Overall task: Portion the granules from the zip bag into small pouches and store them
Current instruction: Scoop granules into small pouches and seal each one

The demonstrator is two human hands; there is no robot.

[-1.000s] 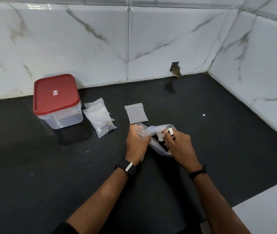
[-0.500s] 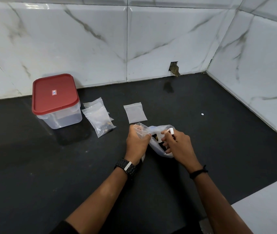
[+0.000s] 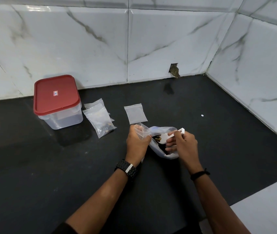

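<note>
A limp, slippery small pouch is pinched open in the left hand; a white scoop is gripped by the right hand over the zip bag, best held by its rim.

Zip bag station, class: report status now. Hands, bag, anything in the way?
Left hand gripping small pouch. Right hand pinching white scoop over open zip bag. Red-lidded container shut, off left. Nothing blocking.

Red lid, black counter, white grey-veined marble tiles, clear pouches.
</note>
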